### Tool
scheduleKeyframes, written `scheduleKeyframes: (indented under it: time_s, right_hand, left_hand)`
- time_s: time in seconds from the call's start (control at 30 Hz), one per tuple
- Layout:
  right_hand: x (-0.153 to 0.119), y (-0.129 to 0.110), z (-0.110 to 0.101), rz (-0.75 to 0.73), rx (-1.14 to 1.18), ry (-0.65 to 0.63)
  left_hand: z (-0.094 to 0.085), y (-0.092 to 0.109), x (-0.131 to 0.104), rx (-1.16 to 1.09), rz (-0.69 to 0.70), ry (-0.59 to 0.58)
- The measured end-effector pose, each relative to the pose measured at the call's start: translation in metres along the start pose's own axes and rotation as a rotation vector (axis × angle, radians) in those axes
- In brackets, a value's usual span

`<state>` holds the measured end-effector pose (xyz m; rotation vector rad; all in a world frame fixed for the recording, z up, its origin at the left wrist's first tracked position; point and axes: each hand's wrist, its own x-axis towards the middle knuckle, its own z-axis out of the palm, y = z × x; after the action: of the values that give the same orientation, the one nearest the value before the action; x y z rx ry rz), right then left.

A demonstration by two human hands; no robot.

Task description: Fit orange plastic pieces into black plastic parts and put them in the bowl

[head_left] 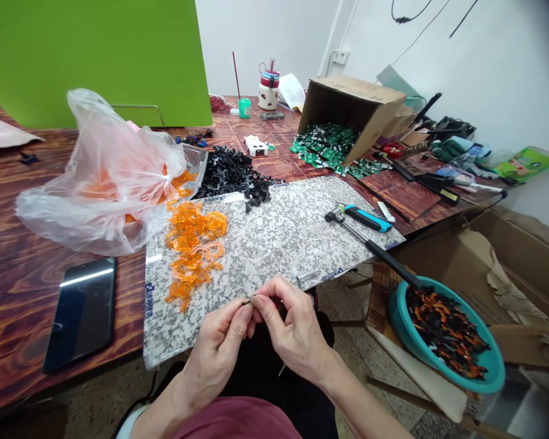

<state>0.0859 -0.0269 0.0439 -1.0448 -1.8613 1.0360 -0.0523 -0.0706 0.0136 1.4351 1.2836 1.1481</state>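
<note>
- Nearest, low at the near edge of the grey-and-white speckled flat sheet (265, 244): left hand (216, 344) and right hand (295, 332) brought together, thumbs and fingertips pressed into one narrow grip.
- Pinched in that grip from both sides: small dark piece (246, 302), mostly covered by fingers; done or half-done, cannot tell.
- Just beyond the grip, to its left, on the sheet: loose heap of translucent orange curved plastic pieces (183, 235), by the look of it left to handle.
- Right of the grip, off the sheet: round teal plastic bowl (405, 329), well filled with mixed black-and-orange plastic parts (448, 332), probably the done share; joins too small to tell.
- Farther left of the grip: clear, crumpled plastic bag (77, 213) with more orange inside, seemingly also left.
- Farther, ahead of the grip: large heap of small black plastic parts (231, 171), loose, judged plenty remaining.
- Farthest, ahead and right of the grip, on the dark red-brown wooden surface (9, 268): tipped brown cardboard box (370, 88) spilling green circuit boards (324, 143), apparently untouched.
</note>
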Motion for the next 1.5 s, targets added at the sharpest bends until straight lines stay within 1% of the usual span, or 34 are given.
scheduleKeyframes:
  time_s: [0.1, 0.17, 0.23, 0.3, 0.33, 0.37, 0.43, 0.53, 0.63, 0.73, 0.83, 0.87, 0.93, 1.07, 1.13, 1.2, 1.27, 1.33, 1.4, 1.5]
  right_hand:
    - [0.003, 0.003, 0.004, 0.051, 0.054, 0.010]
    - [0.007, 0.007, 0.003, 0.113, 0.116, -0.038]
    - [0.012, 0.011, 0.001, 0.140, 0.160, -0.107]
    - [0.021, 0.016, -0.003, 0.118, 0.164, -0.160]
    - [0.027, 0.018, -0.005, 0.096, 0.139, -0.164]
    - [0.035, 0.021, -0.006, 0.067, 0.095, -0.154]
    - [0.052, 0.026, -0.004, 0.001, -0.066, -0.119]
    - [0.079, 0.032, 0.007, -0.065, -0.306, -0.120]
    - [0.099, 0.034, 0.027, -0.055, -0.405, -0.146]
    - [0.107, 0.031, 0.046, 0.001, -0.474, -0.132]
    - [0.108, 0.026, 0.053, 0.061, -0.485, -0.129]
    - [0.107, 0.025, 0.052, 0.081, -0.478, -0.132]
    - [0.105, 0.023, 0.042, 0.113, -0.456, -0.131]
    - [0.094, 0.025, 0.006, 0.128, -0.446, -0.071]
    - [0.085, 0.027, -0.011, 0.097, -0.514, -0.018]
    - [0.077, 0.029, -0.021, 0.037, -0.672, 0.030]
    - [0.069, 0.030, -0.023, -0.029, -0.845, 0.026]
    - [0.064, 0.030, -0.019, -0.065, -0.909, -0.047]
    - [0.062, 0.031, -0.015, -0.060, -0.861, -0.124]
    - [0.064, 0.035, -0.017, -0.023, -0.781, -0.156]
  left_hand:
    - [-0.003, -0.001, 0.004, 0.028, 0.003, 0.019]
    - [-0.004, 0.000, 0.006, -0.003, -0.043, 0.018]
    - [-0.004, 0.001, 0.008, -0.073, -0.113, 0.034]
    - [-0.004, 0.001, 0.008, -0.150, -0.179, 0.074]
    - [-0.004, 0.001, 0.007, -0.183, -0.206, 0.093]
    - [-0.005, 0.001, 0.006, -0.211, -0.228, 0.107]
    - [-0.007, 0.000, 0.003, -0.251, -0.261, 0.125]
    - [-0.011, -0.004, -0.001, -0.291, -0.290, 0.136]
    - [-0.016, -0.005, -0.004, -0.340, -0.294, 0.168]
    - [-0.019, -0.003, -0.004, -0.490, -0.334, 0.203]
    - [-0.020, 0.002, -0.003, -0.664, -0.392, 0.217]
    - [-0.020, 0.003, -0.002, -0.703, -0.403, 0.221]
    - [-0.021, 0.004, -0.001, -0.754, -0.412, 0.223]
    - [-0.022, 0.004, 0.001, -0.819, -0.404, 0.191]
    - [-0.023, 0.003, 0.003, -0.836, -0.408, 0.174]
    - [-0.023, 0.003, 0.003, -0.834, -0.420, 0.167]
    - [-0.023, 0.003, 0.004, -0.825, -0.428, 0.163]
    - [-0.023, 0.004, 0.004, -0.818, -0.431, 0.160]
    - [-0.023, 0.004, 0.004, -0.816, -0.427, 0.155]
    - [-0.023, 0.004, 0.005, -0.811, -0.425, 0.150]
